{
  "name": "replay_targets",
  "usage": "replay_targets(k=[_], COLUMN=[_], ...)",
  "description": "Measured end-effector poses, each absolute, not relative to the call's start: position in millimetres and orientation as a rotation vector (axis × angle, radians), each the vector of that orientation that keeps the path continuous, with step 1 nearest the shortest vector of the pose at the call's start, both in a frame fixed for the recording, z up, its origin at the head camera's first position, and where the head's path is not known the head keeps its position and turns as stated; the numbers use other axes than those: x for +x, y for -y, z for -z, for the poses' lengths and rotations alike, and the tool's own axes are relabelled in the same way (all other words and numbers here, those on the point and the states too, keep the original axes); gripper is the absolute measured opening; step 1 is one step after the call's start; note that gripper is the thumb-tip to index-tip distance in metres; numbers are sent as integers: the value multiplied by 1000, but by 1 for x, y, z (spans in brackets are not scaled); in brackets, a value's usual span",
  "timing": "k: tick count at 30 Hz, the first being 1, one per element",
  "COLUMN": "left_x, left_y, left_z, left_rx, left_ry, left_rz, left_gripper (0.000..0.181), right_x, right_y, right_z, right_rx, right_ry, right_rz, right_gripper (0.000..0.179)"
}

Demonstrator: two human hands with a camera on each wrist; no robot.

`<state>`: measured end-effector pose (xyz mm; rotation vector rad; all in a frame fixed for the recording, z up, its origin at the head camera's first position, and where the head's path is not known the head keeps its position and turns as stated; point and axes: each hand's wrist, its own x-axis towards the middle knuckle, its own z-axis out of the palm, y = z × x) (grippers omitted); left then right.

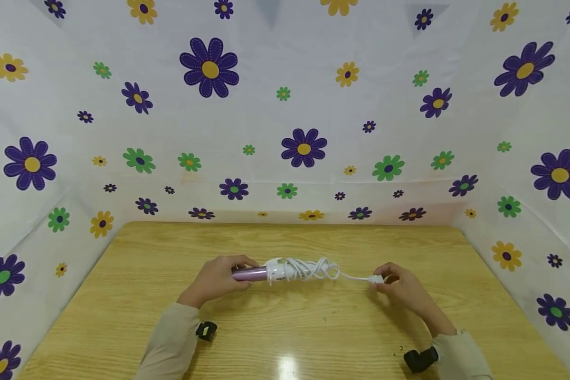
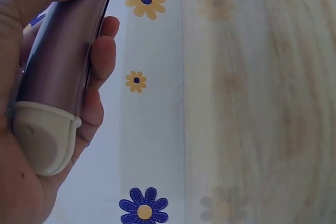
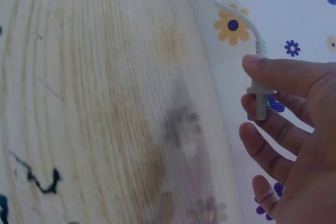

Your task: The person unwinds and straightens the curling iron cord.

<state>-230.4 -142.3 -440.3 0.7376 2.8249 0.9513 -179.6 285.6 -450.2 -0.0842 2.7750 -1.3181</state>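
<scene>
A hair curling iron (image 1: 275,271) with a purple barrel and white handle is held level above the table. My left hand (image 1: 222,279) grips its barrel; in the left wrist view the fingers wrap the purple barrel (image 2: 60,51) beside its cream end cap (image 2: 44,135). White cord (image 1: 306,268) is wound in loops around the handle. One length of cord runs right to the plug (image 1: 376,279), which my right hand (image 1: 404,289) pinches between thumb and fingers. In the right wrist view the plug (image 3: 260,90) shows its prong side pointing down, away from the cord.
The wood-grain table (image 1: 285,322) lies under both hands. A white cloth with purple, yellow and green flowers (image 1: 275,126) hangs behind it and at both sides. Black wrist cameras (image 1: 207,331) sit at the sleeve cuffs.
</scene>
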Motion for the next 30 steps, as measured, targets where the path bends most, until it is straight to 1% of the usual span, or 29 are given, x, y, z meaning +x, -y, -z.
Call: replay_targets(k=[3,9,15,19,24,30], left_x=[-229,-229,-229,-231,-234,-235], left_y=[142,148,152,152,151,151], left_z=[439,443,442,442,440,440], left_rx=[749,746,748,765,752,725], left_ry=[-2821,-2824,-2810,-2814,-2821,-2817], left_rz=[-944,-944,-942,-939,-944,-970], left_gripper=[32,31,31,31,32,33], right_x=[-181,-180,-171,-166,-159,-160], right_y=[-285,-284,-294,-305,-317,-328], right_z=[449,442,431,429,434,451], right_rx=[-65,1,52,68,60,31], right_ry=[-2840,-2930,-2958,-2977,-2954,-2882], right_rz=[1339,1367,1365,1353,1325,1279], right_gripper=[23,27,33,33,31,31])
